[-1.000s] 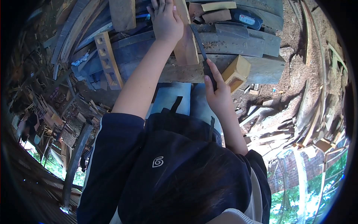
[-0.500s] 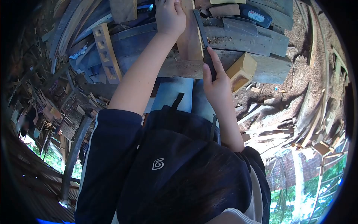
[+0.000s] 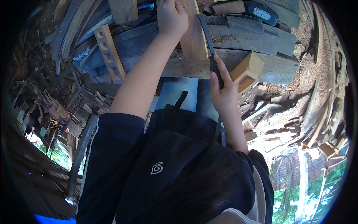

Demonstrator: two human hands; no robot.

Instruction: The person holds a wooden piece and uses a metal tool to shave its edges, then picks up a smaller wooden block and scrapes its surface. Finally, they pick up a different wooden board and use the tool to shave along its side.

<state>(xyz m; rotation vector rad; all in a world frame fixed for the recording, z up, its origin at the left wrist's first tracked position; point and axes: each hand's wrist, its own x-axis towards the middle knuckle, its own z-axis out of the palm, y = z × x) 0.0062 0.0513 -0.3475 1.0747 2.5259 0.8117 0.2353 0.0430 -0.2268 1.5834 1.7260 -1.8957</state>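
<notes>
A pale wooden board (image 3: 194,44) lies on the plank bench, its near end at the front edge. My left hand (image 3: 172,18) is closed on the board at the top of the view, with the fingertips partly cut off by the frame. Along the board's right edge runs a long, narrow, dark file (image 3: 207,34), held at a slant. My right hand (image 3: 226,89) grips the file's black handle, with thumb and index finger stretched along it. A hollowed yellowish wooden block (image 3: 250,69) sits just right of that hand.
The bench (image 3: 250,40) is made of worn grey planks with wood crumbs on them. A slotted wooden piece (image 3: 108,52) leans at left, and a black labelled object (image 3: 262,15) lies at back right. Scrap wood (image 3: 274,108) covers the ground. Another person (image 3: 34,115) is far left.
My right hand has drawn the file slightly back toward my body along the board's edge. My left hand stays on the board. The view has shifted a little.
</notes>
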